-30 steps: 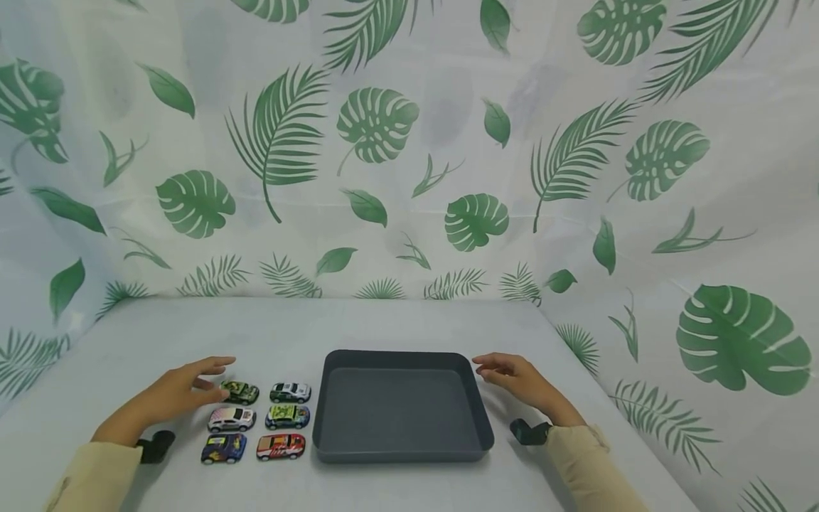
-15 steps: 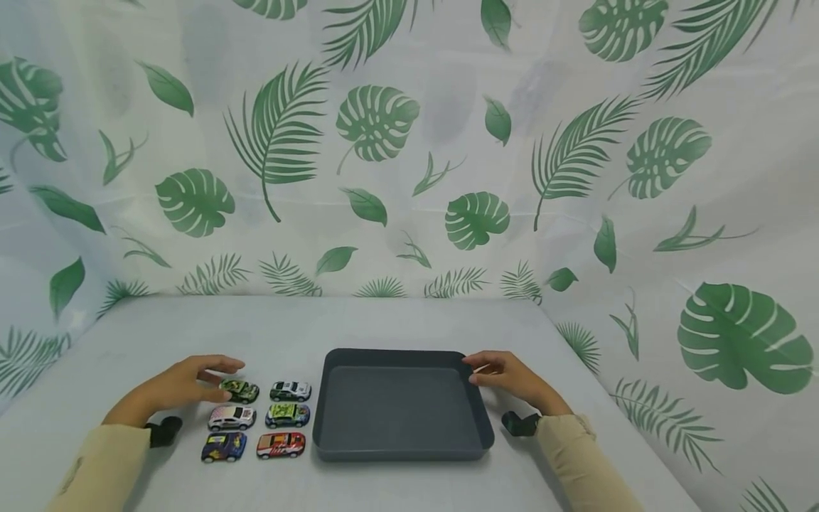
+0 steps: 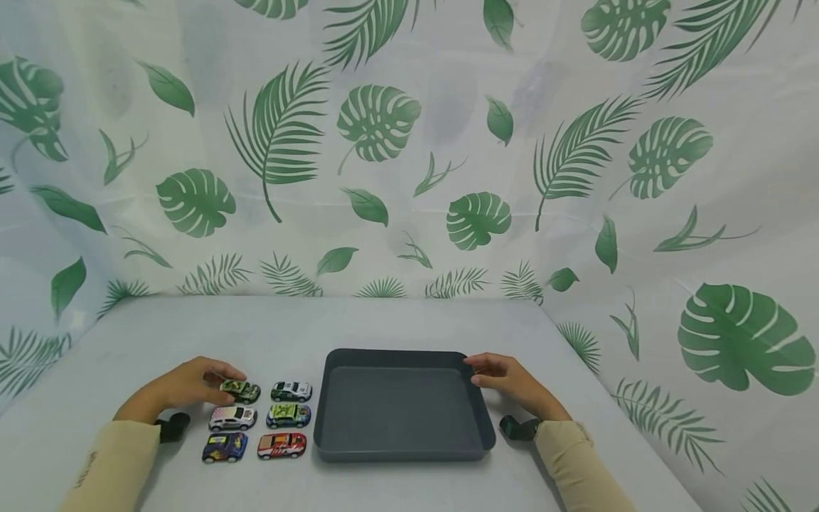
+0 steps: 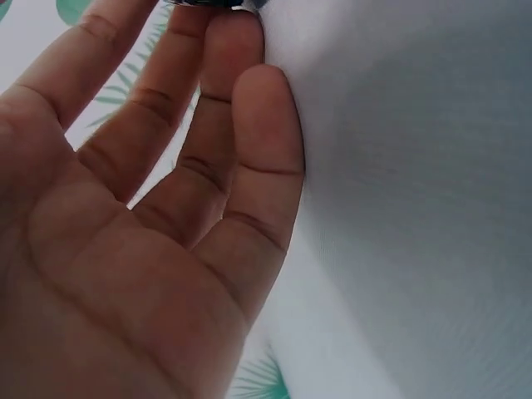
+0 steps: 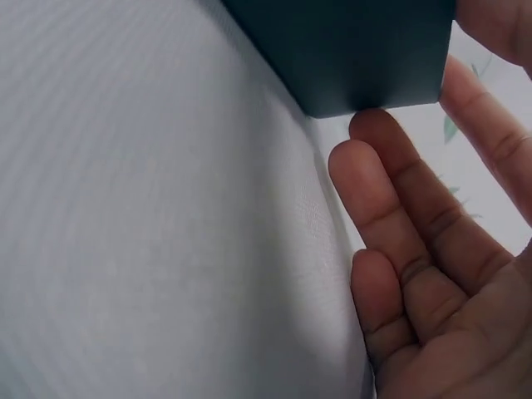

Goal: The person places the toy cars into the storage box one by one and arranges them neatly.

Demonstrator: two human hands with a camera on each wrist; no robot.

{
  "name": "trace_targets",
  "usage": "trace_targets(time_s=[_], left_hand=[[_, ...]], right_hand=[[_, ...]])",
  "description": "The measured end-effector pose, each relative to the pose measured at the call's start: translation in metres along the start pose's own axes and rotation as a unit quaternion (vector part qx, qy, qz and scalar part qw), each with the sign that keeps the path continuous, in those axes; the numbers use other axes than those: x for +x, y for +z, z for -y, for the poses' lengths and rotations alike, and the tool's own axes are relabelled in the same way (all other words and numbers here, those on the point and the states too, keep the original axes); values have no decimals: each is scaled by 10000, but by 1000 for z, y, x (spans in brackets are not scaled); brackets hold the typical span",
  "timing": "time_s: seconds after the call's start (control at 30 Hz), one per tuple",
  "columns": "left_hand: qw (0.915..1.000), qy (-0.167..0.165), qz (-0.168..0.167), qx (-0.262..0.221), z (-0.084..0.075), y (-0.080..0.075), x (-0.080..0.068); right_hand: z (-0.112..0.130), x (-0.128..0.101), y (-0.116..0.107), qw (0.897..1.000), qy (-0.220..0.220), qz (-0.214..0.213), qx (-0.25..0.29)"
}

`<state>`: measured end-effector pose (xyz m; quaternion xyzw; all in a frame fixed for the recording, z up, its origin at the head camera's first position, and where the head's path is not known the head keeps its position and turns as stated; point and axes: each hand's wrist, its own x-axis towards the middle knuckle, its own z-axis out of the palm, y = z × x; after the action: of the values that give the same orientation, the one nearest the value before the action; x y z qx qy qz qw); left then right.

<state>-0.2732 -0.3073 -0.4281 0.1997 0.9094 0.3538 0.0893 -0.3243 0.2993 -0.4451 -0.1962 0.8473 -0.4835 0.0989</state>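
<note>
My left hand (image 3: 185,387) holds a green camouflage toy car (image 3: 244,392), thumb on the near side and fingers on the far side; the car is on the table. In the left wrist view only a dark sliver of the car (image 4: 204,3) shows past the fingertips. A dark grey rectangular tray (image 3: 403,405) lies flat in the middle, with nothing inside. At its far right corner my right hand (image 3: 515,380) grips the rim between thumb and fingers. The right wrist view shows the tray's outer wall (image 5: 357,58) against those fingers.
Several other toy cars stand beside the held one, left of the tray: a white and black car (image 3: 291,391), a white and pink car (image 3: 232,419), a green and blue car (image 3: 288,415), a blue car (image 3: 225,447) and a red car (image 3: 281,446). Leaf-printed cloth (image 3: 397,171) encloses the white table (image 3: 384,323).
My left hand has moved right and its fingers have come round the green camouflage car. My right hand has moved left onto the tray's corner. Cars and tray stay in place.
</note>
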Motion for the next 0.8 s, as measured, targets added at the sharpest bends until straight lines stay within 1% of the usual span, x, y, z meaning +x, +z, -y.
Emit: trace_targets(time_s=[0.1,0.17,0.3,0.4,0.53,0.7,0.8], left_hand=[[9995,-270,-77,129,0,1,0],[9991,-350,-134,218,1,2,1],[9986,-362,-209,322,2,2,2],[9983,-381,-237,382,-1,2,2],[9979,-457,-296,339,-4,0,0],[9965,-583,-523,303,-10,-2,0],[9959,-509,-661,351,-15,-3,0]], right_hand=[[0,0,1,10000,-10,15,40],[0,0,1,9999,-29,19,104],[-2,0,3,9997,-32,9,248],[-3,0,3,9996,-53,-1,285],[-4,0,4,9995,-130,2,282],[-4,-1,4,9995,-139,-19,266],[-4,-2,4,9996,-128,-30,256]])
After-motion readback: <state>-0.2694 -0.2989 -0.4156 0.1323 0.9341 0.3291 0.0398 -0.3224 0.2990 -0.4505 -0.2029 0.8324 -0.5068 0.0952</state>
